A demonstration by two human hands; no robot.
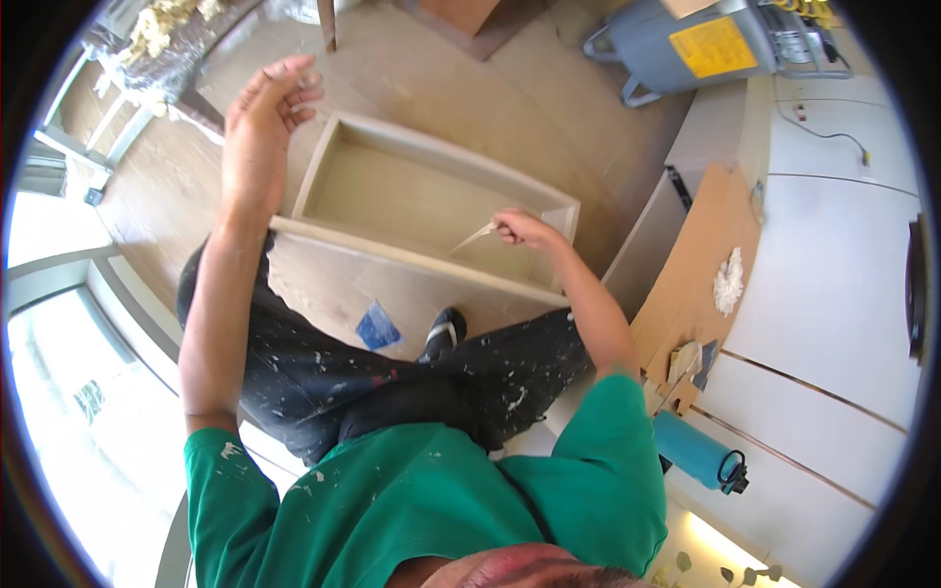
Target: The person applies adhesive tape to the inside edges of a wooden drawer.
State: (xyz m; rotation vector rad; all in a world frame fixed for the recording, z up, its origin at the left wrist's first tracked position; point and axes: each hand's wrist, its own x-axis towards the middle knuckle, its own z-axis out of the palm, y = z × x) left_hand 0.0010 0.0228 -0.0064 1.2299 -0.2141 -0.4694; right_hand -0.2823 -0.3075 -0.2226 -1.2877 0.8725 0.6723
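Note:
A long, shallow, pale wooden drawer-like box (pixel 392 191) lies in front of my legs, its open side facing up. Over its right part, my right hand (pixel 524 229) is closed around a thin, pale, pointed strip (pixel 474 238), whose tip slants down toward the inside of the box. My left hand (pixel 274 96) is raised beyond the box's left end, apart from it. Its fingers curl together, and something small and whitish seems to show at the fingertips, too unclear to name.
A blue scrap (pixel 377 325) lies on the floor beside my shoe (pixel 444 333). On the right, a cardboard sheet (pixel 701 265) carries a crumpled white wad (pixel 728 281), with a teal bottle (pixel 698 451) nearer me. A grey machine (pixel 686 49) stands at the far right.

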